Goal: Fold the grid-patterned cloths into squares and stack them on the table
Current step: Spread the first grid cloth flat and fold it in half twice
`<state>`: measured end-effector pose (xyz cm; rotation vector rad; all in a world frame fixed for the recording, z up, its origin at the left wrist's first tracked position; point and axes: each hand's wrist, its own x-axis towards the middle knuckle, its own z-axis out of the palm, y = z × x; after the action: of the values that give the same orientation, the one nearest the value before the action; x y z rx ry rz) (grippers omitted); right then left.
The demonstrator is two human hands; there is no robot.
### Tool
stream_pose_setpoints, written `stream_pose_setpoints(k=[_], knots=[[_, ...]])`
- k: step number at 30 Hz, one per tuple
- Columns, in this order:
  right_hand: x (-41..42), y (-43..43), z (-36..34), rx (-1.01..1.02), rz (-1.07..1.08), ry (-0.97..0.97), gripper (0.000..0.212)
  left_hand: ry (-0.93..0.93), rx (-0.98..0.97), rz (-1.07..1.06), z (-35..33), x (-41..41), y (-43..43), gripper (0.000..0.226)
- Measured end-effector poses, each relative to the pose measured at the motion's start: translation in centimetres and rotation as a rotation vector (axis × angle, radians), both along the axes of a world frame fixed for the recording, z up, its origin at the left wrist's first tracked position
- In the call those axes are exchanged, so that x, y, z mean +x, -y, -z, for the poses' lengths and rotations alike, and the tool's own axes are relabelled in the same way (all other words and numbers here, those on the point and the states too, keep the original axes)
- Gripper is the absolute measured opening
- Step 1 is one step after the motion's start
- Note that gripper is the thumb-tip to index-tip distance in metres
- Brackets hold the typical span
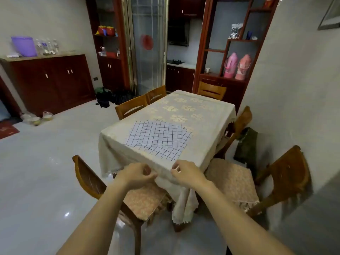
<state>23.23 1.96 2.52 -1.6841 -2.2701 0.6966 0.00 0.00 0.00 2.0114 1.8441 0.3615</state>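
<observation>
Several white grid-patterned cloths lie spread flat and overlapping on the near half of the table, unfolded. One smaller piece sticks out toward me from under the top one. My left hand and my right hand are close together at the table's near corner, short of the grid cloths and not touching them. The fingers of both hands are curled and pinch the edge of the cream tablecloth at that corner.
The floral tablecloth covers the whole table. Wooden chairs stand around it: one at the near left, cushioned seats at the near right, more along the left and far side. A green garment hangs by the right wall.
</observation>
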Motion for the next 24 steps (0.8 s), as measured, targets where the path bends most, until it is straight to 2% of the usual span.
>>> stream_pose_setpoints(k=[2,6,17,24], knots=[[-0.4,-1.5,0.3,-0.015,0.033,0.0,0.034,-0.002,-0.027,0.008,-0.1,-0.3,-1.9,0.075],[0.2,-5.8,1.5,-0.051,0.073,0.003,0.032,0.01,-0.088,0.004,-0.3,0.6,-6.5,0.055],[1.9,-23.7,4.2,-0.054,-0.01,-0.093,0.029,-0.015,-0.161,-0.143,1.5,4.0,-23.0,0.051],[0.1,-33.1,5.9,-0.095,-0.078,-0.137,0.031,0.012,-0.189,-0.217,3.7,3.6,-30.1,0.052]])
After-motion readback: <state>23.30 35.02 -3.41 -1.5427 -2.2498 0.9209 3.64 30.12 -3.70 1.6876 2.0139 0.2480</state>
